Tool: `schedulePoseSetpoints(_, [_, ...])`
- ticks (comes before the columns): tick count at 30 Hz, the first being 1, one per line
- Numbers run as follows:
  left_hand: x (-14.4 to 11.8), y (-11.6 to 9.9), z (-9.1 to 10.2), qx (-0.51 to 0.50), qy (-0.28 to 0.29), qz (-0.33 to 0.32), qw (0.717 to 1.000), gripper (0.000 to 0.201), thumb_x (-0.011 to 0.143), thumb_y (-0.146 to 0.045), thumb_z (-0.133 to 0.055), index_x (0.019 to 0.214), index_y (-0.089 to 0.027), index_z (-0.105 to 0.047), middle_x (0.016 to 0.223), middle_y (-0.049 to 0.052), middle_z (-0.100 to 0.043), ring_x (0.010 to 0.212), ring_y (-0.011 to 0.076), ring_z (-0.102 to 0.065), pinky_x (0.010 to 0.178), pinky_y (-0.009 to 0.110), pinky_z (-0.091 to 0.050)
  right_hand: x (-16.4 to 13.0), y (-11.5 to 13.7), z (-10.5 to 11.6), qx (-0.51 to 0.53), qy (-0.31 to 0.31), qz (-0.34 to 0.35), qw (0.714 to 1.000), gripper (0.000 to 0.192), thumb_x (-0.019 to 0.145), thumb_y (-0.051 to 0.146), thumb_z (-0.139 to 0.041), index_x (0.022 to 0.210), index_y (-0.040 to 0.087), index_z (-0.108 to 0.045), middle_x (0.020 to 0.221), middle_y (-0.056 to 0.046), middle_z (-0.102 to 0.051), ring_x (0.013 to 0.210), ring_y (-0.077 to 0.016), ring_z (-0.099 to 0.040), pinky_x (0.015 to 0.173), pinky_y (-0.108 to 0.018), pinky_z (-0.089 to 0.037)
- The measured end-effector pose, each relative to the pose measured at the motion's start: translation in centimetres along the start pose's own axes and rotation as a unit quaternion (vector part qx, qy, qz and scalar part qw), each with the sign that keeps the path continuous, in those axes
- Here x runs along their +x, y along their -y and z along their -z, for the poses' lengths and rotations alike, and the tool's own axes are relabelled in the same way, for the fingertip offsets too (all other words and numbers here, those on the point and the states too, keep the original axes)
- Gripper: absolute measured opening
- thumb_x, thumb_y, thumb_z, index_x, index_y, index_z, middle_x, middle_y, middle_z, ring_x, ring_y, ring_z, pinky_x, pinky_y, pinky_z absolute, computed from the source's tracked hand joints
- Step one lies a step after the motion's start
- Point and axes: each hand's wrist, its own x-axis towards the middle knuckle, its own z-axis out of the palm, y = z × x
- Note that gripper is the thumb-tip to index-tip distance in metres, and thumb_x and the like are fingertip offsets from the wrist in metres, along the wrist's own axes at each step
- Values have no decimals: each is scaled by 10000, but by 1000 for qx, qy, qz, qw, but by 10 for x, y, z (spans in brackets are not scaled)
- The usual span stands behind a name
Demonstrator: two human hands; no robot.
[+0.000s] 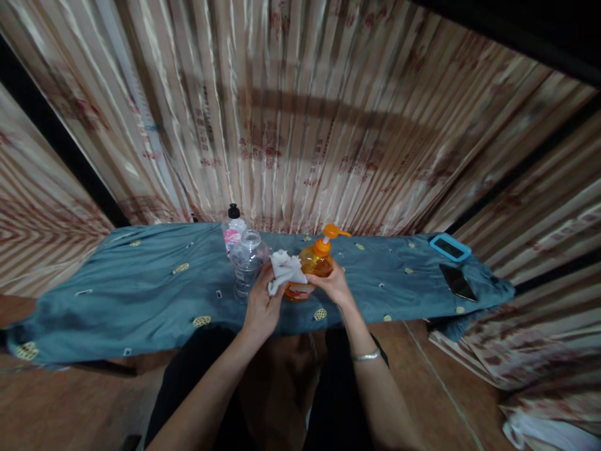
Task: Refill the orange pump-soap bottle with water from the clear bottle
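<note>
An orange pump bottle (318, 258) stands on a low table covered by a blue-green cloth (154, 294). My right hand (334, 284) grips the bottle's side and base. My left hand (261, 302) holds a crumpled white cloth (285, 268) pressed against the bottle's left side. A clear plastic bottle (246, 260) stands just left of my left hand, touching or nearly touching it. Behind it is a small bottle with a black cap and pink label (233, 227).
Two phones lie at the table's right end: one in a light blue case (449, 247) and a dark one (457, 282). A striped curtain (300, 119) hangs close behind the table. My knees in dark trousers sit under the front edge. Folded fabric lies on the floor at right.
</note>
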Motion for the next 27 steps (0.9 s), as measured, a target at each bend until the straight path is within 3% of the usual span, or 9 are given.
schedulePoseSetpoints(4, [19,0,-5,46,-32,-30,998,320,920,-392,-523,1104,-180,-677,1299,118,-647,1250,260,-575,1121,429,-411,-14,2,6,4,-29,-2,1000,599,542,361,-905,1035,182,-617,1036,-74,-728,946,-275,-678,877,-409,-533])
schedulePoseSetpoints(7, [30,7,-22,30,15,-21,999,401,894,-444,-530,1148,-160,-654,1280,137,-657,1292,285,-540,1138,447,-385,-18,2,7,16,-24,-6,1000,607,518,352,-914,1019,173,-621,1034,-85,-725,946,-282,-677,892,-417,-526])
schedulePoseSetpoints(9, [33,14,-36,-34,76,43,996,443,910,-474,-469,1157,-156,-655,1220,126,-691,1224,277,-591,1095,432,-427,-19,0,7,29,-18,-10,999,636,519,350,-912,1047,163,-612,1069,-104,-717,970,-291,-676,916,-435,-520])
schedulePoseSetpoints(11, [34,22,-47,-100,90,123,983,479,919,-505,-414,1144,-161,-663,1133,107,-728,1159,273,-629,1033,411,-475,-20,-4,6,43,-18,-11,999,630,547,363,-899,1068,162,-607,1127,-116,-700,1021,-294,-665,959,-451,-502])
schedulePoseSetpoints(14, [34,35,-54,-145,49,187,970,403,886,-496,-490,1016,-179,-702,1091,98,-741,1173,275,-621,1045,378,-458,-21,-9,3,62,-31,-12,998,570,583,365,-884,1048,170,-619,1171,-112,-689,1073,-294,-651,1014,-468,-470])
schedulePoseSetpoints(17, [34,51,-53,-166,18,256,952,191,801,-388,-642,842,-212,-705,1014,81,-754,1210,273,-599,1079,345,-421,-20,-10,1,93,-53,-23,994,570,562,332,-896,1039,177,-625,1118,-89,-714,1036,-285,-669,994,-462,-488])
schedulePoseSetpoints(22, [25,73,-54,-177,15,297,938,81,667,-182,-730,725,-209,-682,828,74,-744,1204,282,-594,1115,350,-375,-18,-4,1,166,-105,-46,979,528,520,266,-911,979,190,-661,951,-22,-757,867,-217,-702,851,-360,-555])
schedulePoseSetpoints(27, [13,78,-64,-234,23,326,916,88,708,-238,-722,669,-176,-674,752,58,-735,946,253,-692,1005,381,-478,-24,12,7,229,-130,-51,963,406,520,272,-914,871,195,-725,814,13,-764,721,-153,-698,722,-262,-569])
